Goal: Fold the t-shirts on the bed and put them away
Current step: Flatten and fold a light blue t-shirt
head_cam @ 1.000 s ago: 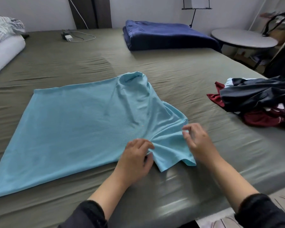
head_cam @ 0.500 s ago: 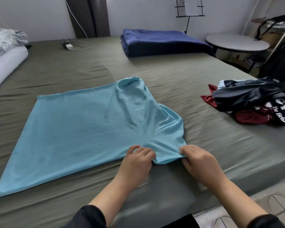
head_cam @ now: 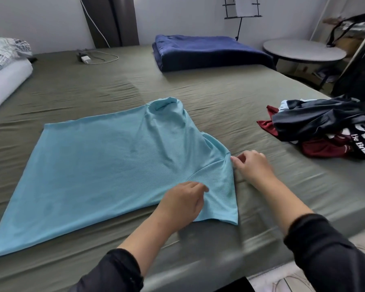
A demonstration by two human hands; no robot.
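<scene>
A light blue t-shirt [head_cam: 105, 165] lies spread flat on the olive bed sheet [head_cam: 219, 98], its collar toward the far side and one sleeve pointing at the near edge. My left hand [head_cam: 181, 204] rests on that sleeve by the armpit seam, fingers bent into the fabric. At the shirt's shoulder edge, my right hand [head_cam: 252, 166] pinches the cloth with thumb and fingertips. A heap of unfolded dark, maroon and white shirts [head_cam: 325, 127] sits at the right of the bed.
A folded navy blanket [head_cam: 209, 51] lies at the far side of the bed. A charger with its cable [head_cam: 89, 59] is at the back left, beside pillows [head_cam: 4, 66]. A round table [head_cam: 303, 49] stands past the bed's right edge.
The sleeve was bunched between both hands at the near edge. It now lies flat, and my right hand has moved up to the shoulder edge.
</scene>
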